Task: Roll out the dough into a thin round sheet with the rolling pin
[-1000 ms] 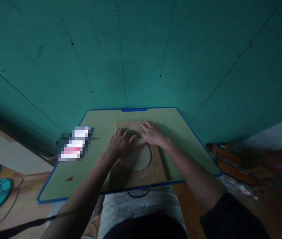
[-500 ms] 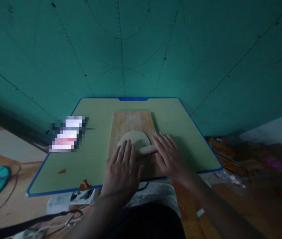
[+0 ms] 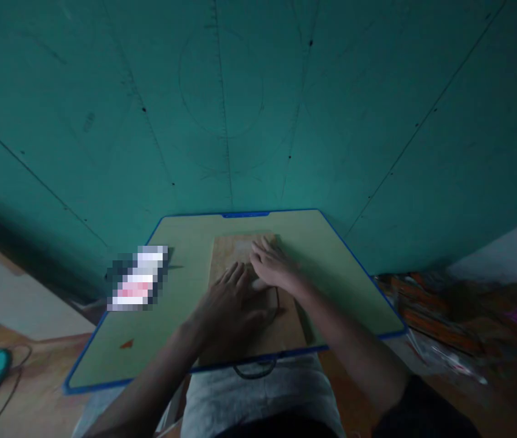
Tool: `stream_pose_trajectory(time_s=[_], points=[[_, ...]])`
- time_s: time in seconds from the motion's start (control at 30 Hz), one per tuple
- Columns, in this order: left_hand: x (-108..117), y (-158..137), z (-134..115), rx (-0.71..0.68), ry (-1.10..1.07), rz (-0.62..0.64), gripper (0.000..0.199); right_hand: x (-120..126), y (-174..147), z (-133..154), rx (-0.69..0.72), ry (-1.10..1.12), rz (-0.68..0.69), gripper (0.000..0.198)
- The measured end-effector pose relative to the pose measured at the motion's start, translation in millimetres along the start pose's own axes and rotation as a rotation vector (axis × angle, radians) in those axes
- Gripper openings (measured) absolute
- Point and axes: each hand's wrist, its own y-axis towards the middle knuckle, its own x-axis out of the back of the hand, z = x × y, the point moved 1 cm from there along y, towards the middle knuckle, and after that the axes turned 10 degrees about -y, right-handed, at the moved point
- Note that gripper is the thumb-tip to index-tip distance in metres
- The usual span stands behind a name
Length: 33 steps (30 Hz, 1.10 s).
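A pale rolling pin lies across flattened dough on a wooden cutting board. My left hand rests flat over the pin's left part, with its fingers stretched forward, and hides much of the dough. Farther forward, my right hand lies over the pin's right end, its fingers extended and not wrapped round it. Only a short length of the pin shows between the hands. Part of the dough's edge is visible near the board's right side.
The board stands on a small light-green table with a blue rim, close to a green wall. A blurred-out phone-like object stands at left. A brown scrap lies near the front left. Orange-brown clutter fills the right floor.
Both hands have moved forward along the board, the right one farther, with the rolling pin under them. The view has tilted up, so the table sits lower in the picture.
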Motion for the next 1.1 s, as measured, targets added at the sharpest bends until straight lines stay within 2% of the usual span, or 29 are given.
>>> stream_pose_trajectory(time_s=[0.07,0.27,0.33,0.43,0.53,0.6,0.67,0.83,0.93,1.0,1.1], points=[[-3,-4,-9,0.007,0.003,-0.009,0.074,-5,-3,5,-0.039,0.004,-0.05,0.055],[-29,-29,-64,0.239,0.086,-0.173,0.081,-23,-58,-6,0.099,-0.061,-0.213,0.05],[-34,-42,-84,0.224,0.098,-0.192,0.087,-29,-83,-13,0.116,-0.056,-0.259,0.051],[-36,-62,-107,0.118,0.105,-0.164,0.089,-39,-120,-22,0.15,-0.045,-0.315,0.054],[-33,-73,-116,0.022,0.128,-0.163,0.085,-44,-140,-29,0.171,-0.048,-0.342,0.055],[-31,-71,-110,0.023,0.148,-0.173,0.081,-42,-134,-31,0.197,-0.057,-0.322,0.054],[-29,-62,-92,0.059,0.164,-0.182,0.075,-36,-113,-28,0.216,-0.063,-0.277,0.052],[-15,-23,-17,0.294,0.174,-0.167,0.061,-16,-28,-8,0.128,-0.055,-0.162,0.051],[-5,-7,17,0.436,0.128,-0.172,0.059,-8,4,1,0.066,-0.04,-0.072,0.052],[-3,-6,22,0.424,0.1,-0.15,0.058,-8,6,3,0.075,-0.051,-0.044,0.054],[-6,-20,1,0.317,0.124,-0.153,0.062,-12,-21,2,0.134,-0.069,-0.111,0.052]])
